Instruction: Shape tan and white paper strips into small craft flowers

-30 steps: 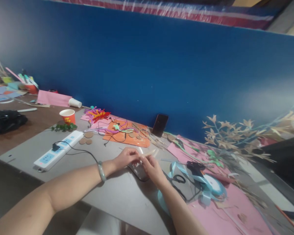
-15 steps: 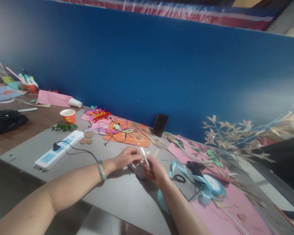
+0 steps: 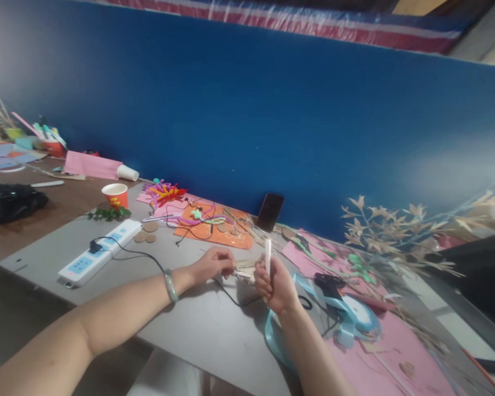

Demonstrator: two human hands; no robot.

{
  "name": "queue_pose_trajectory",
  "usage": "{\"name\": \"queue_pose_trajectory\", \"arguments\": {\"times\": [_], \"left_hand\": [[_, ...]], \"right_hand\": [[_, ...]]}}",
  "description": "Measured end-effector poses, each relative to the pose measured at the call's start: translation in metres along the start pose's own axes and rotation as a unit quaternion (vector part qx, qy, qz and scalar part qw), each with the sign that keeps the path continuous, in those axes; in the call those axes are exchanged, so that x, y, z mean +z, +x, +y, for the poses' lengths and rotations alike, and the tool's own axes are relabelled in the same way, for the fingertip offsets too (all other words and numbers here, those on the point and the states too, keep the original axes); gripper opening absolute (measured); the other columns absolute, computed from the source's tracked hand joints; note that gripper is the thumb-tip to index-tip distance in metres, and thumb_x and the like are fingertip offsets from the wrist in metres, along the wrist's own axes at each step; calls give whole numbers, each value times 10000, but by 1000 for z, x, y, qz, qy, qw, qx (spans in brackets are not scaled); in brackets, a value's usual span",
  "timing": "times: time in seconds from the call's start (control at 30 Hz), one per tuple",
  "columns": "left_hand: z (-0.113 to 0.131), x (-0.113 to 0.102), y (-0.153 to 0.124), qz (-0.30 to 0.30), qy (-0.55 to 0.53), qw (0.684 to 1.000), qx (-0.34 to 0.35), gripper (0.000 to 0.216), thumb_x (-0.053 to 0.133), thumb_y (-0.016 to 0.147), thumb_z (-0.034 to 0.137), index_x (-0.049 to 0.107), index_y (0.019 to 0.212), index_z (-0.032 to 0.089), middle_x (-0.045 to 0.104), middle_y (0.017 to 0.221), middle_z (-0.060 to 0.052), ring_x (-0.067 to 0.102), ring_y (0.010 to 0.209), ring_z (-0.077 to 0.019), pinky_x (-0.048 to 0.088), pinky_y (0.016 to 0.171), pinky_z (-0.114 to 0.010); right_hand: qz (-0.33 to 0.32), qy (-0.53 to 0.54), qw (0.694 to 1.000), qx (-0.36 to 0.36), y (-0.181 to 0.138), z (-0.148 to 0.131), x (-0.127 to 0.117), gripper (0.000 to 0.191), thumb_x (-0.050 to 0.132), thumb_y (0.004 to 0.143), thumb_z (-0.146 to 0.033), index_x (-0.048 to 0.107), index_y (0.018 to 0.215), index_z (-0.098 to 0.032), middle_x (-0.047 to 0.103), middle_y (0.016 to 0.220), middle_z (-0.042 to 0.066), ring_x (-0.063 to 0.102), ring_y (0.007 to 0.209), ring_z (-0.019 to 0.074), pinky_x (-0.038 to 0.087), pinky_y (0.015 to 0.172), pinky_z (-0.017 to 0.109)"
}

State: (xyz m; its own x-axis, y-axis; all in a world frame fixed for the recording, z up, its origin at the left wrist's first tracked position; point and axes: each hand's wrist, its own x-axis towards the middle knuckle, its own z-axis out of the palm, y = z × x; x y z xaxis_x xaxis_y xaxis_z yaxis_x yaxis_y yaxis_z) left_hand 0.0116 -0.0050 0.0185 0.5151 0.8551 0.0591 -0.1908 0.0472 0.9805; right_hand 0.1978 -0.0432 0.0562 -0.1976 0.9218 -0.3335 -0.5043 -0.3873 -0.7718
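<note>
My left hand (image 3: 215,264), with a pale green bangle (image 3: 170,286) at its wrist, is closed in a pinch above the grey tabletop (image 3: 181,341). What its fingertips hold is too small to make out. To the right, my right hand (image 3: 278,283) wraps round a slim white stick-shaped tool (image 3: 268,256) that points upward; its exact kind does not show. Pale thin strips (image 3: 245,269) lie between the two hands. A black cord (image 3: 235,301) runs across the table just below them.
A white power strip (image 3: 101,253) with a plug in it lies left, near a red paper cup (image 3: 116,197). A phone (image 3: 270,212) leans on the blue wall. Light blue ribbon (image 3: 278,341), pink sheets (image 3: 379,363) and dried stems (image 3: 379,220) spread over the right side.
My right hand has moved right, away from my left hand, taking the white tool with it; the tool now stands more upright. My left hand has stayed almost in place.
</note>
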Motion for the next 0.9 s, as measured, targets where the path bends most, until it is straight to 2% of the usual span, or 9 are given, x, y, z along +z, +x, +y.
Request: {"name": "queue_pose_trajectory", "arguments": {"times": [0.13, 0.23, 0.3, 0.4, 0.47, 0.53, 0.63, 0.77, 0.9], "left_hand": [[-2, -1, 2, 22, -4, 1000, 1, 281, 685, 683, 374, 575, 608, 127, 602, 587, -25, 492, 479, -83, 376, 515, -224], [-2, 0, 0, 19, -3, 1000, 7, 294, 675, 702, 392, 581, 631, 123, 602, 604, -28, 503, 497, -87, 385, 538, -230], [0, 2, -3, 13, 1, 1000, 11, 285, 665, 715, 384, 583, 633, 123, 581, 582, -17, 497, 507, -89, 384, 543, -228], [1, 4, -5, -1, 30, 999, 13, 294, 648, 732, 383, 580, 612, 123, 549, 550, -8, 481, 512, -88, 368, 530, -221], [1, 5, -6, -2, 46, 999, 8, 301, 637, 736, 391, 580, 609, 124, 543, 549, -9, 478, 511, -88, 366, 521, -218], [1, 6, -6, -1, 47, 999, 3, 285, 630, 730, 386, 583, 622, 126, 548, 554, -11, 485, 509, -91, 376, 519, -218], [2, 7, -6, -11, 48, 999, 5, 223, 616, 716, 334, 588, 629, 130, 560, 571, -15, 502, 524, -98, 395, 529, -221], [5, 6, -6, -11, 50, 999, 9, 161, 595, 704, 278, 596, 623, 138, 554, 565, -5, 506, 538, -100, 402, 536, -220], [8, 5, -5, -15, 45, 999, 18, 178, 623, 701, 298, 594, 623, 141, 553, 553, 0, 501, 526, -98, 403, 544, -228]], "right_hand": [[60, -21, 995, -77, 6, 0, -6, 402, 500, 801, -571, 432, 653, -204, 353, 448, -94, 183, 304, 33, 138, 269, 150], [71, -136, 985, -84, 11, 15, -6, 453, 512, 771, -639, 449, 654, -206, 365, 439, -87, 219, 321, 46, 140, 290, 167], [52, -240, 964, -99, 12, 26, -2, 425, 580, 753, -599, 465, 642, -206, 383, 442, -79, 263, 349, 57, 174, 320, 177], [49, -361, 918, -159, 12, 36, 4, 384, 619, 748, -547, 519, 623, -198, 447, 487, -49, 366, 438, 87, 267, 399, 198], [57, -415, 887, -193, 11, 37, 6, 380, 599, 767, -529, 552, 602, -190, 476, 514, -27, 411, 497, 109, 303, 451, 216], [59, -438, 873, -206, 11, 36, 6, 388, 581, 782, -513, 564, 577, -184, 479, 516, -18, 419, 513, 117, 303, 465, 226], [48, -398, 900, -171, 10, 35, 5, 413, 577, 782, -518, 529, 540, -187, 413, 460, -37, 355, 438, 96, 241, 410, 224], [10, -314, 947, -68, 7, 33, 5, 475, 564, 784, -554, 437, 500, -195, 287, 395, -73, 221, 350, 57, 136, 344, 214], [-10, -229, 973, -1, 4, 30, 7, 433, 565, 784, -554, 448, 574, -193, 286, 401, -94, 144, 331, 37, 83, 313, 187]]}}
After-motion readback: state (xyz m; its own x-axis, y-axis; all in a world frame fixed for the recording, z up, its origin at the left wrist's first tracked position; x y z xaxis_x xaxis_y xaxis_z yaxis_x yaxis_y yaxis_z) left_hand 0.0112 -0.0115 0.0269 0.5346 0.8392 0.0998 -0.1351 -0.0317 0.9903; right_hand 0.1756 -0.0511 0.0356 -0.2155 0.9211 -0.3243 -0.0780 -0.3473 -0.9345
